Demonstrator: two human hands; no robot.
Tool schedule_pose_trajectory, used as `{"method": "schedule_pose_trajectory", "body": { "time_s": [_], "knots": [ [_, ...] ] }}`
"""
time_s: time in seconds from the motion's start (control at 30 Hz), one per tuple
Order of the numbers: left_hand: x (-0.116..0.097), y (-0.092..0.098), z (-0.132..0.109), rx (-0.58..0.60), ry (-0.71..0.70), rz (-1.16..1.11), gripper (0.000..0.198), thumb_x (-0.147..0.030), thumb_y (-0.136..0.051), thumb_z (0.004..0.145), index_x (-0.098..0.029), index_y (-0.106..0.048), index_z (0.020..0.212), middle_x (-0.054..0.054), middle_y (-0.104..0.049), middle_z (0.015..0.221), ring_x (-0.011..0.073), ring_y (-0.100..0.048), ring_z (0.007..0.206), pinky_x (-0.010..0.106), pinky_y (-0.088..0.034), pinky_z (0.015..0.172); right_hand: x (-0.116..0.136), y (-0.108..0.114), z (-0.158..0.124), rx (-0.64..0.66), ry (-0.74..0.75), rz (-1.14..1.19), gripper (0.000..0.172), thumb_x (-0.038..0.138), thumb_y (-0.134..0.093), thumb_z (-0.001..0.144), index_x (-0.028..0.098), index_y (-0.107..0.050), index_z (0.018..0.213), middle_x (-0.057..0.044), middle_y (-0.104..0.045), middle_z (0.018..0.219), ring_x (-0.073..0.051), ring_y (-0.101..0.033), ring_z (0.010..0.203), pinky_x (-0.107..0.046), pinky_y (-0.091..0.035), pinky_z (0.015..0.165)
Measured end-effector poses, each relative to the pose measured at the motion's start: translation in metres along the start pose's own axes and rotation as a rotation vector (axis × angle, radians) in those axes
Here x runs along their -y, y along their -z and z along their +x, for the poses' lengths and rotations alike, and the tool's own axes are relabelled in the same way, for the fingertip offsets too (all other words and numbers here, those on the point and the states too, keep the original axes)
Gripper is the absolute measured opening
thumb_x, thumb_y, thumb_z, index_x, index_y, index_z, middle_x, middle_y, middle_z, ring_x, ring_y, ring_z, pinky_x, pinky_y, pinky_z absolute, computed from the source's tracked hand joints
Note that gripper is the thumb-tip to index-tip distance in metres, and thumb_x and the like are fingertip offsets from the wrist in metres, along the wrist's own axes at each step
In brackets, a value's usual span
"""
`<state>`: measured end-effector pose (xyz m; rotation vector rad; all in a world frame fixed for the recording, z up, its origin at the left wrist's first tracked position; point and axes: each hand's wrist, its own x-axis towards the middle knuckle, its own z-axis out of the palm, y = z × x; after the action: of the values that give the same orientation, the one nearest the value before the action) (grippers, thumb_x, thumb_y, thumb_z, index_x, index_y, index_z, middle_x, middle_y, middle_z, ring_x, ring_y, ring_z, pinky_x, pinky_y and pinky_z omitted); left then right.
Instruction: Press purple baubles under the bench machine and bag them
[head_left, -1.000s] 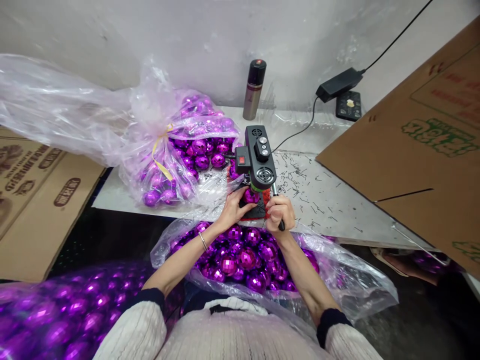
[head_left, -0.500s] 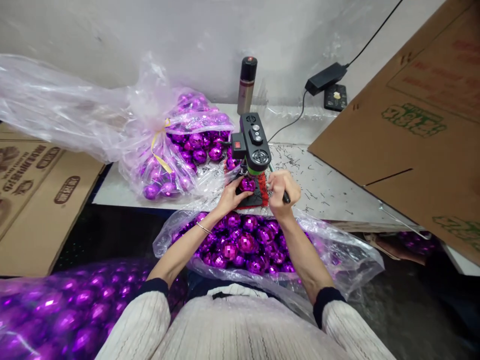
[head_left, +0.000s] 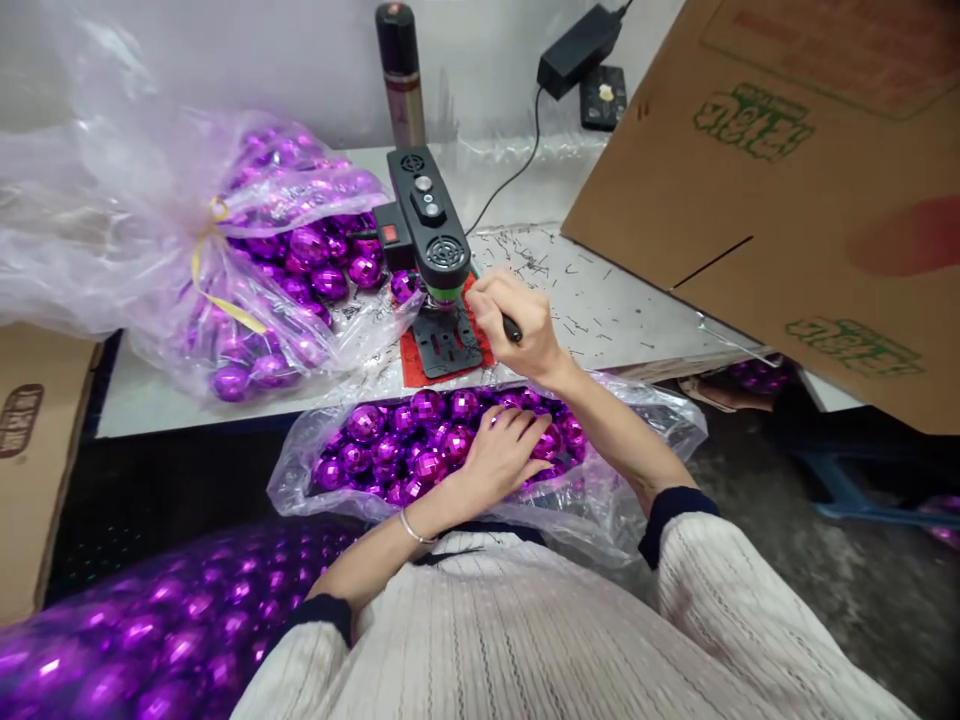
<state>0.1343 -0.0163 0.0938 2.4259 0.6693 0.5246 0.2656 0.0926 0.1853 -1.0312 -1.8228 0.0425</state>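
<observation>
The left hand (head_left: pixel 501 458) has left the machine (head_left: pixel 431 220) for the balls (head_left: pixel 429 465), grip loosely spread, seemingly pausing work; the right hand (head_left: pixel 521 315) clasps the handle (head_left: pixel 512 330).

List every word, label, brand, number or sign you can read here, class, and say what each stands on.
None reads with certainty.
Large brown cardboard box: green stylised lettering, illegible; red print, blurred.
Flat brown cardboard at left: dark oval mark, too small.
Black-topped cylindrical container: any print too small.
Black plastic machine: any button markings too small.
</observation>
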Motion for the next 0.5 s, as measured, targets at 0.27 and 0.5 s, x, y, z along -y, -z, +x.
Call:
{"method": "schedule_pose_trajectory", "body": {
  "time_s": [0.27, 0.5],
  "knots": [
    [0.047, 0.047, 0.006, -0.194, 0.141, 0.078, 0.036, -0.043, -0.055, 0.107, -0.023, -0.069, 0.133, 0.013, -0.074, 0.132, 0.0300, -0.066, 0.126, 0.048, -0.047, 0.113, 0.001, 0.001, -0.004, -0.034, 0.047, 0.050, 0.026, 0.025, -0.046, 0.107, 0.021, -0.060, 0.086, -0.003, -0.066, 0.083, -0.013, -0.063, 0.077, -0.029, -0.050, 0.071],
    [0.171, 0.125, 0.026, -0.696, 0.475, 0.095, 0.027, -0.024, -0.057, 0.102, -0.017, -0.070, 0.124, 0.015, -0.072, 0.125, 0.0283, -0.067, 0.120, 0.043, -0.053, 0.108, 0.000, 0.001, -0.007, -0.087, 0.152, 0.043, 0.022, 0.013, -0.052, 0.101, 0.021, -0.059, 0.082, -0.003, -0.065, 0.077, -0.014, -0.062, 0.071, -0.028, -0.049, 0.063]
  ]
}}
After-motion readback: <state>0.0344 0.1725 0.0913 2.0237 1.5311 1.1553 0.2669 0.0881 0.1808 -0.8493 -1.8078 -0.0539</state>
